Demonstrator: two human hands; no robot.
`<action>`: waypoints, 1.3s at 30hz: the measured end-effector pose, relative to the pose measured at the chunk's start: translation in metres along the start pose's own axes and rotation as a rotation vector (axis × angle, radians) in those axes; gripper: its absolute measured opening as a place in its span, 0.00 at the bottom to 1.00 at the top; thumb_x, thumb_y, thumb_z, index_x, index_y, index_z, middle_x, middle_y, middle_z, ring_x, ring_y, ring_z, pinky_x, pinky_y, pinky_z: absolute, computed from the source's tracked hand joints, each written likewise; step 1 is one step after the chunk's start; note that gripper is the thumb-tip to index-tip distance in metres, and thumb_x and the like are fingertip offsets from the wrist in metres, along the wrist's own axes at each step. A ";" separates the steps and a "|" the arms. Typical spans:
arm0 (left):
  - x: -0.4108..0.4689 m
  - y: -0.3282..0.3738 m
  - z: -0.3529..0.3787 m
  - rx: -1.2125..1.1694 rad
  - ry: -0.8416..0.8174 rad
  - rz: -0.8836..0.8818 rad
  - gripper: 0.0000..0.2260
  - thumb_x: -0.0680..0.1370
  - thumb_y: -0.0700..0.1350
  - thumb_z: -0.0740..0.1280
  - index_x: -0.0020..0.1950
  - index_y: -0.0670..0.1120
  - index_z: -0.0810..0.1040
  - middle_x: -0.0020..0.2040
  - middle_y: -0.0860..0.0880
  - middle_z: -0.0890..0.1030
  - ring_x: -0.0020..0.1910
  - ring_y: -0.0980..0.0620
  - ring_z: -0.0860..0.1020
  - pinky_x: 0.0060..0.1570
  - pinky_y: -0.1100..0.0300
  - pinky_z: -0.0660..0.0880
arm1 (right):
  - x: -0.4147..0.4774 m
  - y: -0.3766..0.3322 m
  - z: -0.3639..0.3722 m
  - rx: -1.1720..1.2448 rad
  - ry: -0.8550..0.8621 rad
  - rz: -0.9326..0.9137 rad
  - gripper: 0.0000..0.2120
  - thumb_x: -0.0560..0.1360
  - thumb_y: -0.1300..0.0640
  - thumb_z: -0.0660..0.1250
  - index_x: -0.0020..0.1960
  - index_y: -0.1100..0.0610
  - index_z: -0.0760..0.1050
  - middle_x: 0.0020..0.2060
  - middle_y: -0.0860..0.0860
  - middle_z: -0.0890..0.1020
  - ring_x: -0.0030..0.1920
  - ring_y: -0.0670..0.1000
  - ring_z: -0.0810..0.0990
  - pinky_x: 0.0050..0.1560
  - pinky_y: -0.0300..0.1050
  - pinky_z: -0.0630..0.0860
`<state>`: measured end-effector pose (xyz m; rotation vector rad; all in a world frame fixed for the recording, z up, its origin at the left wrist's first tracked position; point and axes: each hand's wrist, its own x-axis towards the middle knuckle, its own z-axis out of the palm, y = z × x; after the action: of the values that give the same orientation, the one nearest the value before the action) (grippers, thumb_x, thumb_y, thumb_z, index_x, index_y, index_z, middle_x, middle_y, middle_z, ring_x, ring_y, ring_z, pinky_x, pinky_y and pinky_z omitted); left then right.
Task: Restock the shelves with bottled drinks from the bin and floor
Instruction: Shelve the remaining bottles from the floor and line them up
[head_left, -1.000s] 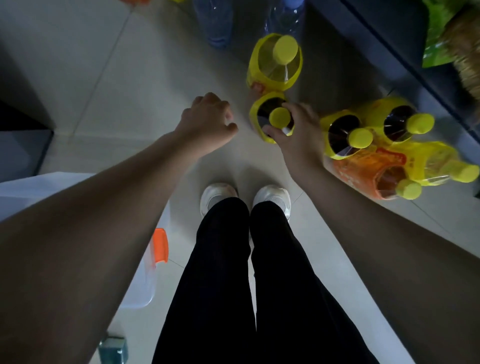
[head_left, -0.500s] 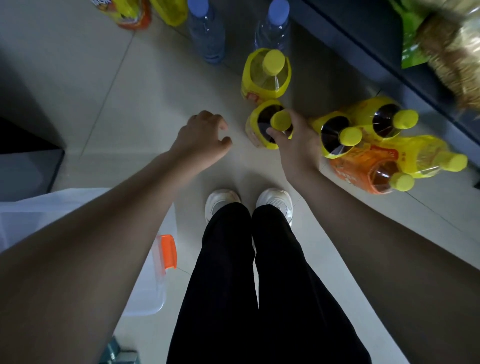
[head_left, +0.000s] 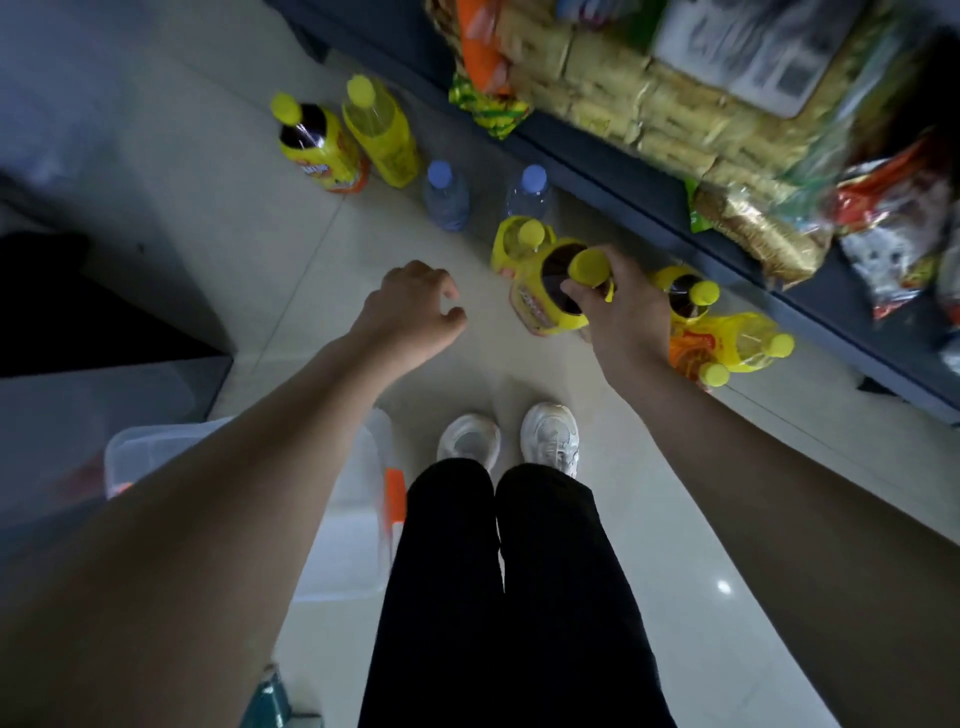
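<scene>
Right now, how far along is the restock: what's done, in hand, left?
Done: nothing I can confirm; the shelf in view holds only snack packs. In hand: the right hand grips a dark yellow-capped bottle by its neck; the left hand is empty. Left: two water bottles and several yellow-capped bottles on the floor.

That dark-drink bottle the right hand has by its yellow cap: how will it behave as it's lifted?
Probably heavy for its size: the dark-drink bottle looks nearly full. Held only near the cap by the right hand, it will likely swing and tilt. The left hand is empty and close, so it could support the body.
</scene>
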<state>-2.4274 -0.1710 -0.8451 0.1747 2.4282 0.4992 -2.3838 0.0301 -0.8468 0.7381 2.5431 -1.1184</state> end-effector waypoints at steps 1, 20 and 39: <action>-0.011 0.006 -0.017 0.011 -0.001 0.008 0.13 0.76 0.47 0.63 0.58 0.44 0.76 0.62 0.43 0.74 0.63 0.44 0.71 0.63 0.51 0.69 | -0.006 -0.013 -0.013 0.002 0.017 -0.007 0.20 0.74 0.50 0.67 0.65 0.53 0.72 0.53 0.54 0.81 0.53 0.56 0.77 0.48 0.45 0.71; -0.216 0.155 -0.359 0.123 0.217 0.286 0.11 0.76 0.48 0.64 0.54 0.44 0.78 0.54 0.46 0.77 0.56 0.47 0.75 0.57 0.52 0.72 | -0.177 -0.296 -0.305 0.272 0.242 -0.292 0.12 0.74 0.58 0.69 0.57 0.57 0.77 0.45 0.48 0.79 0.47 0.47 0.76 0.45 0.37 0.67; -0.304 0.305 -0.482 0.112 0.415 0.513 0.12 0.78 0.49 0.62 0.59 0.46 0.75 0.61 0.46 0.71 0.62 0.46 0.70 0.61 0.54 0.69 | -0.266 -0.371 -0.481 0.359 0.576 -0.494 0.24 0.76 0.52 0.67 0.69 0.61 0.69 0.60 0.55 0.78 0.61 0.54 0.76 0.62 0.50 0.74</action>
<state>-2.4885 -0.1146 -0.2044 0.8292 2.8164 0.6745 -2.3837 0.0842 -0.1857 0.5823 3.1598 -1.7692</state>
